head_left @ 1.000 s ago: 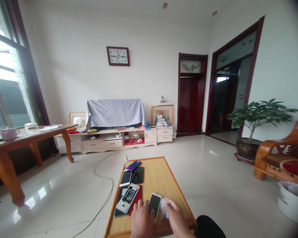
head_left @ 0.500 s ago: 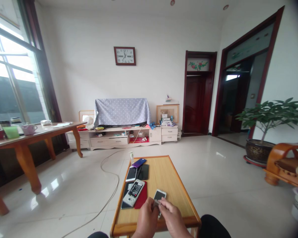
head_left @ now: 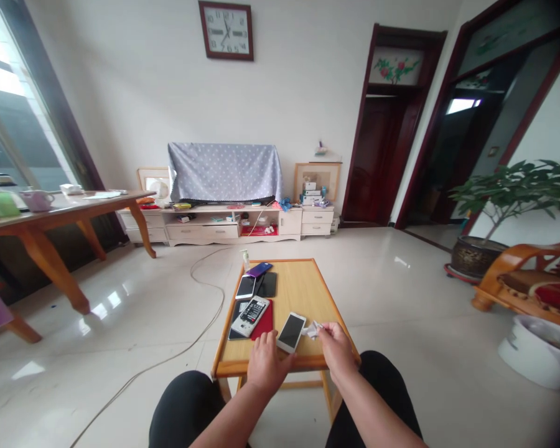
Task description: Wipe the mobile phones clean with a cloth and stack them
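A white smartphone [head_left: 291, 333] with a dark screen lies face up near the front of the small wooden table [head_left: 298, 280]. My left hand [head_left: 267, 362] rests at its lower left, fingers stretched out and thumb by the phone's bottom edge. Just right of the phone, my right hand [head_left: 336, 348] pinches a crumpled white tissue [head_left: 312, 330], which hangs toward the phone. On the left half of the table, a phone with its back off and battery showing [head_left: 251, 316] lies across a red case [head_left: 264, 318]. A purple phone [head_left: 259, 269] and another white phone [head_left: 246, 287] lie farther back.
A pump bottle [head_left: 246, 259] stands at the table's far left corner. My knees flank the table. A cable [head_left: 200, 330] runs over the floor at left; a white bucket [head_left: 536, 351] and a wooden armchair [head_left: 508, 280] are at right.
My hands have come apart: the left moved beside the white phone, the right moved rightward with the tissue. My view has tilted down, and the phone shows in full.
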Action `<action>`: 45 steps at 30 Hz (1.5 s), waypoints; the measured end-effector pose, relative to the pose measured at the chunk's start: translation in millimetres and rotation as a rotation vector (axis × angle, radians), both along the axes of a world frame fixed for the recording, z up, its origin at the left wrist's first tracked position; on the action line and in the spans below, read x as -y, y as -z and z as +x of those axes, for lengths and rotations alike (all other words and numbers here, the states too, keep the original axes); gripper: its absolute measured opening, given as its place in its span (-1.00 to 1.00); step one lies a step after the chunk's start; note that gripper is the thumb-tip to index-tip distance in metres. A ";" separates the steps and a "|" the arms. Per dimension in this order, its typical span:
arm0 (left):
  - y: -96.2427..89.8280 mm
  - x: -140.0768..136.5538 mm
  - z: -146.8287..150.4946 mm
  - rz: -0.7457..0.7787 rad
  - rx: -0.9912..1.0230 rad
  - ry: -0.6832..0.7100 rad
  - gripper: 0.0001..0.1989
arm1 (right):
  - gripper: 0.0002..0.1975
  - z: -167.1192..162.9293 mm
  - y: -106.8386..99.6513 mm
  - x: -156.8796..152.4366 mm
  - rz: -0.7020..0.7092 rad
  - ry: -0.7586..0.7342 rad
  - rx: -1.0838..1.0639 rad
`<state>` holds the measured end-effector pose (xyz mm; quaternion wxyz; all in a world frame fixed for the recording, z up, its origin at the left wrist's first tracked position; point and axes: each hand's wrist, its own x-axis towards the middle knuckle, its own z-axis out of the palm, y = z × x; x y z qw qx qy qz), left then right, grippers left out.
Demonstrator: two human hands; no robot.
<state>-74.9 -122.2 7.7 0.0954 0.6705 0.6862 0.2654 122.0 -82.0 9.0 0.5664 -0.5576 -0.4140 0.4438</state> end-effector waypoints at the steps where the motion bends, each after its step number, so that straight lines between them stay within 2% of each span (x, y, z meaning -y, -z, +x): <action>1: 3.2 -2.9 1.5 -0.005 -0.030 0.002 -0.32 | -0.67 0.4 3.6 -3.3 0.011 0.038 0.055; 3: 8.2 -10.0 5.4 0.005 -0.079 0.006 -0.29 | -0.69 -0.6 9.6 -10.2 0.040 0.065 0.175; 7: 14.1 -29.2 11.5 0.034 -0.127 0.008 -0.37 | -0.73 -5.6 13.8 -25.2 0.100 0.017 0.431; 10: 18.6 -44.3 13.1 0.049 -0.128 0.023 -0.42 | -0.80 -13.6 12.2 -31.9 0.176 -0.026 0.699; 13: 24.3 -54.5 12.3 0.085 -0.117 0.038 -0.44 | -0.79 -26.6 11.8 -29.4 0.308 -0.183 0.920; 17: 30.4 -57.8 9.1 0.127 -0.109 0.042 -0.47 | -0.68 -37.4 13.2 -25.0 0.450 -0.404 1.055; 19: 31.6 -57.3 8.4 0.144 -0.109 0.038 -0.45 | -0.66 -34.1 12.3 -32.5 0.444 -0.433 1.115; 22: 32.1 -57.7 8.5 0.155 -0.120 0.019 -0.39 | -0.63 -21.6 8.3 -55.6 0.373 -0.390 1.207; 26: 34.6 -61.3 7.6 0.167 -0.129 0.007 -0.34 | -0.58 -14.3 2.0 -69.7 0.294 -0.391 1.267; 31: 40.4 -66.0 3.1 0.188 -0.112 0.026 -0.33 | -0.54 -26.2 -3.5 -39.6 0.346 -0.670 1.169; 33: 41.7 -67.7 2.5 0.193 -0.109 0.033 -0.34 | -0.54 -26.1 -5.8 -37.7 0.335 -0.713 1.163; 39: 45.6 -71.1 3.6 0.250 -0.117 0.022 -0.28 | -0.44 -19.5 -10.4 -61.8 0.110 -0.479 1.274; 41: 47.3 -71.4 3.2 0.266 -0.110 0.027 -0.28 | -0.45 -22.3 -10.1 -54.8 0.132 -0.525 1.266; 45: 48.7 -71.4 2.3 0.252 -0.106 0.025 -0.28 | -0.51 -22.0 -10.7 -38.8 0.259 -0.735 1.208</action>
